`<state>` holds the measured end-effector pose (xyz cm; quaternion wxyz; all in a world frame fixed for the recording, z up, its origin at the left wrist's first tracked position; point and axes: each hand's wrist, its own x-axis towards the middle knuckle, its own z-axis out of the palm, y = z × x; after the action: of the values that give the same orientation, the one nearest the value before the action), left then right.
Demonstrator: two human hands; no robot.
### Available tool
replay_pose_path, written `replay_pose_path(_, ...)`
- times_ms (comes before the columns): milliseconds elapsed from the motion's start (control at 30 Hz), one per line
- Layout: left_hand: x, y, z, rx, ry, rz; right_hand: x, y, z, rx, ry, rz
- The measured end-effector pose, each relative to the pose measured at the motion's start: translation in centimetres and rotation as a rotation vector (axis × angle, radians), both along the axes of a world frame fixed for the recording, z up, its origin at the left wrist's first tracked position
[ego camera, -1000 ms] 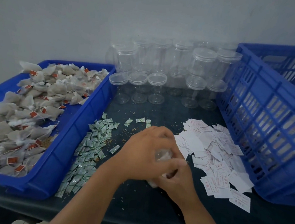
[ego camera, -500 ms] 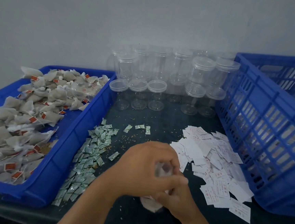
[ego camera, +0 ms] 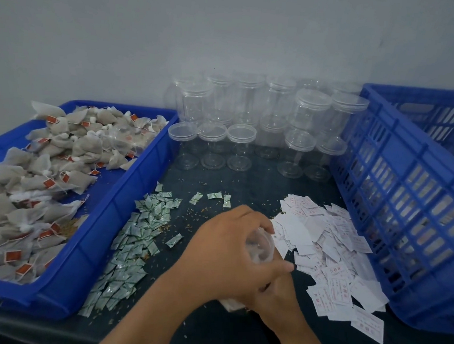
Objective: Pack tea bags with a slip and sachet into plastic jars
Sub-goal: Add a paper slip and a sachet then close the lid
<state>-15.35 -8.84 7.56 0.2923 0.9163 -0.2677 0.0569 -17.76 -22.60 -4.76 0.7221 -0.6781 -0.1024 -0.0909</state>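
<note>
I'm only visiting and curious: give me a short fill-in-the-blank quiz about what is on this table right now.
1. The tray holding the tea bags is ____ in colour.
2. The white slips lie to the ____ of the green sachets.
3. The left hand and the right hand together hold one clear plastic ____.
Missing words: blue; right; jar.
</note>
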Motion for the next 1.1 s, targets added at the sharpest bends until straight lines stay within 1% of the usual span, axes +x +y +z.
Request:
replay_pose_path(67,0.4,0.8,-0.2,-0.072,0.020,-0.047,0.0,0.0,0.1,0.041,0.053,0.068)
replay_pose_path(133,0.4,1.4,-0.4,-0.139,0.031,-0.089,0.2,0.1,-0.2,0.028,0.091,0.074)
replay_pose_path(333,1.1,2.9,-1.6,-0.286,0.075,-0.228,-0.2,0.6,-0.1,-0.038,0.042,0.018)
replay_pose_path(367,1.2,3.1,-1.9,-0.341,0.092,-0.226,-0.4,0.8,0.0,-0.058,0.031,-0.019)
replay_pose_path(467,0.7,3.3,-3.5,-0.622,0.218,-0.109,-0.8,1.3,0.1,-0.055,-0.050,-0.100)
replay_pose_path(500,0.4,3.1,-4.1,-0.663,0.257,-0.072,-0.8,1.3,0.2,-0.070,-0.066,-0.117)
replay_pose_path(567,-0.3,2.6,-5.2,-0.705,0.312,-0.009,-0.8,1.3,0.7,-0.148,-0.084,-0.101)
replay_pose_path(667,-0.7,2.3,-6.2,-0.815,0.313,0.114,-0.7,0.7,2.0,-0.467,-0.085,-0.193)
replay_pose_path(700,-0.6,2.4,-6.3,-0.826,0.297,0.127,-0.8,0.4,2.9,-0.526,-0.070,-0.215)
replay_pose_path(767,-0.4,2.1,-6.3,-0.826,0.298,0.097,-1.0,-0.5,5.3,-0.548,0.007,-0.170)
replay_pose_path(867,-0.1,0.6,-5.4,-0.793,0.305,0.017,-1.4,-2.2,9.8,-0.785,0.044,-0.144)
replay_pose_path(900,0.1,-0.2,-4.8,-0.796,0.317,-0.007,-1.7,-3.1,11.3,-0.825,0.024,-0.164)
replay_pose_path(967,0.6,-1.7,-3.2,-0.788,0.301,-0.039,-2.7,-5.3,14.0,-0.829,-0.019,-0.214)
replay_pose_path(1067,2.1,-4.5,-0.9,-0.705,0.148,-0.093,-4.5,-9.1,18.0,-0.838,-0.049,-0.329)
replay_pose_path(1100,2.7,-5.6,-0.3,-0.677,0.135,-0.114,-5.1,-10.3,19.4,-0.860,-0.068,-0.376)
